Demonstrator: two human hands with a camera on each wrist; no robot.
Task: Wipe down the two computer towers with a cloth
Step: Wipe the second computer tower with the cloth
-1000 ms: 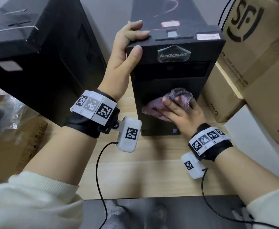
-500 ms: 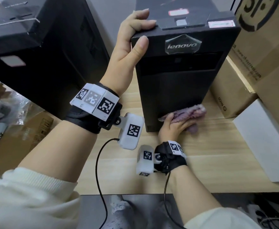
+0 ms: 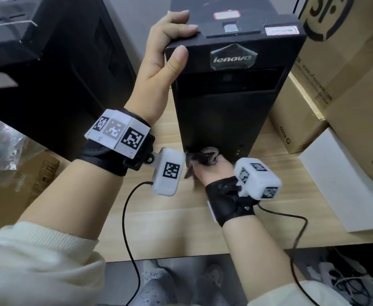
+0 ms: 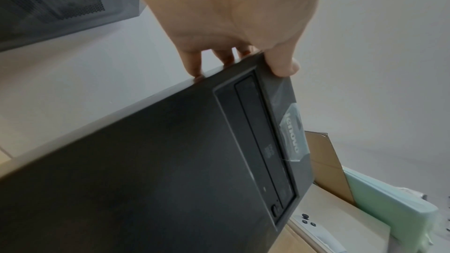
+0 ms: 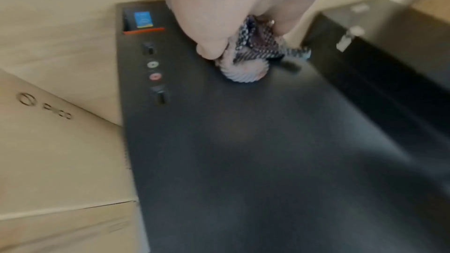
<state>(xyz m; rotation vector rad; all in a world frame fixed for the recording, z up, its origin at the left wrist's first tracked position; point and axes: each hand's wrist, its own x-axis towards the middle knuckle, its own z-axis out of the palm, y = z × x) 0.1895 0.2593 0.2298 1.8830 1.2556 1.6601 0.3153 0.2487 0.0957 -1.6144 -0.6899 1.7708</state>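
Lenovo tower stood on the wooden desk, second tower at its 9 o'clock. Left hand clamped the Lenovo's top front corner at 11 o'clock, fingers over the top, thumb on the front face. Right hand curled round the bunched cloth, pressing it low on the front panel at 6 o'clock. Cardboard boxes sat at 3 o'clock.

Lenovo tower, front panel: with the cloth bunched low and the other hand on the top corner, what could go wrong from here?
1. The left hand grips only the top corner of the Lenovo tower; a hard push low down might rock it.
2. The cloth, bunched in the right hand, sits near the front ports and could snag.
3. The other tower may go unwiped.
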